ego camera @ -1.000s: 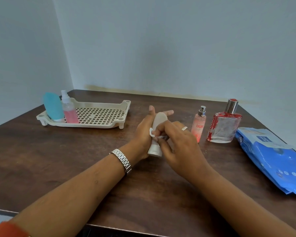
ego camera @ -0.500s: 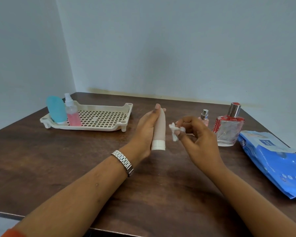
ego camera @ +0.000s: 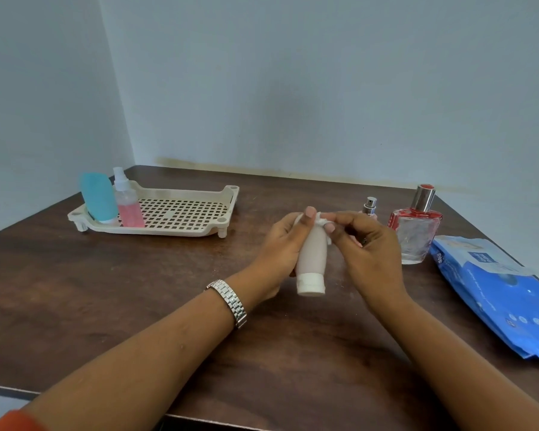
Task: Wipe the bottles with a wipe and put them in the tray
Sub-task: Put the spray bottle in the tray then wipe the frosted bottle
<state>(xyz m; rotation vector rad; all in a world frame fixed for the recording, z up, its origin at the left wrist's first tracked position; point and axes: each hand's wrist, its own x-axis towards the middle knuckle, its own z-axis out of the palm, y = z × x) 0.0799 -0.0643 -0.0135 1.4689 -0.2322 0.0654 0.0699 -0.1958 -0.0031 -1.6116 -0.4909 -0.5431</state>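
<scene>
Now | pale pink bottle (ego camera: 312, 253) — white cap down | left hand (ego camera: 279, 247) grips it | right hand (ego camera: 371, 256) fingers (ego camera: 339, 217) pinch wipe (ego camera: 321, 219) at top

Right hand (ego camera: 367, 253) brought wipe (ego camera: 322, 220) back onto bottle (ego camera: 313, 253) top.

Dark wood-grain table (ego camera: 106, 306), set in a corner, plain pale grey-blue walls (ego camera: 324, 88)

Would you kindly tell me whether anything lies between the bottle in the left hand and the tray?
Nothing visible does. The bottle, held by the left hand, has only bare table between it and the tray. The blue bottle and pink bottle stand at the tray's left end.
</scene>
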